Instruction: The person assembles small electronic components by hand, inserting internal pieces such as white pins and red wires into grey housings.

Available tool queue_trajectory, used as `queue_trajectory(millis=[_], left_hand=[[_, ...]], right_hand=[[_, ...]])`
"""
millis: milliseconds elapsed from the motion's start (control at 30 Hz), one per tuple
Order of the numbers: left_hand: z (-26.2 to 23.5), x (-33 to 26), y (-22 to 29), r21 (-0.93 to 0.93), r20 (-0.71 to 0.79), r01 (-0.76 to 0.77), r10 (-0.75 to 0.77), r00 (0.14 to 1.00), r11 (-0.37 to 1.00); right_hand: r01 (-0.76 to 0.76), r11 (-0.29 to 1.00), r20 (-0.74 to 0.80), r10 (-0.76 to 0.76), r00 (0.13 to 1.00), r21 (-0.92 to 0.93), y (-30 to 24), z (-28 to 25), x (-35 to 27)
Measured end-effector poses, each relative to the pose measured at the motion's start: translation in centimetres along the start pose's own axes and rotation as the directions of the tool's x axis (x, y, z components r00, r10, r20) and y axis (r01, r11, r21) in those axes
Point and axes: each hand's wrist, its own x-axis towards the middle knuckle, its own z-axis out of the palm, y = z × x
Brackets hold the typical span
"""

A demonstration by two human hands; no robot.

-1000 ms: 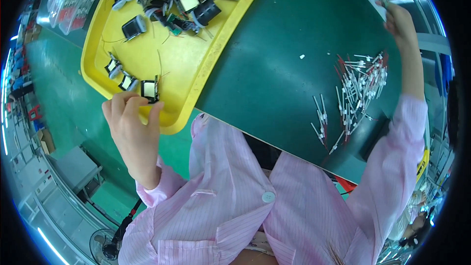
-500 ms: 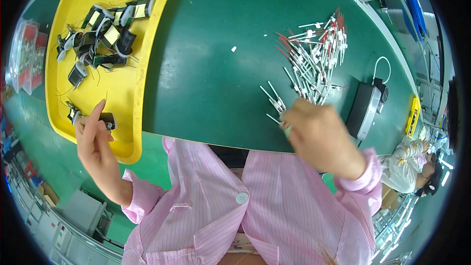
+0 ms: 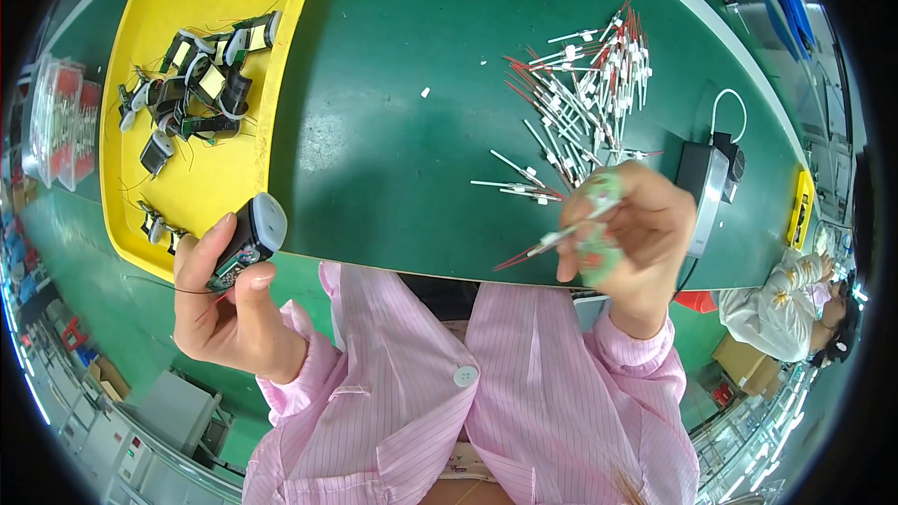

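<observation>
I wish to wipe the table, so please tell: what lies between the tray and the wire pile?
The head view shows a small white piece on the table between tray and wire pile, plus a tiny white speck nearer the wires.

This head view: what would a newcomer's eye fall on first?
The bright yellow tray at the left, holding a cluster of black devices. A heap of white-and-red wires lies on the right of the green table. Nearest the wearer, the left hand grips another black device; the right hand, with green finger wraps, holds a wire.
</observation>
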Motion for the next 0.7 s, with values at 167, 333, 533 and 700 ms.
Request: queue_trajectory(millis=[167, 333, 533, 700], left_hand=[[1.3, 0.3, -0.8, -0.279, 0.082, -0.173, 0.203, 0.976, 0.945], [3.6, 0.2, 0.9, -0.608, 0.723, 0.787, -0.336, 0.604, 0.107], [5.1, -0.5, 0.8, -0.449, 0.856, 0.776, -0.038, 0.516, 0.443], [4.9, -0.3, 2.8, -0.349, 0.834, 0.645, -0.089, 0.545, 0.680]], right_hand=[[0.055, 0.884, 0.042, -0.084, 0.996, 0.464, 0.1, 0.3, 0.2], [0.009, 0.839, 0.063, -0.052, 0.997, 0.544, 0.4, 0.9, -0.1], [0.110, 0.901, 0.075, -0.155, 0.985, 0.419, 0.5, 0.4, 0.2], [0.197, 0.922, 0.132, -0.253, 0.959, 0.334, 0.0, 0.4, 0.4]])
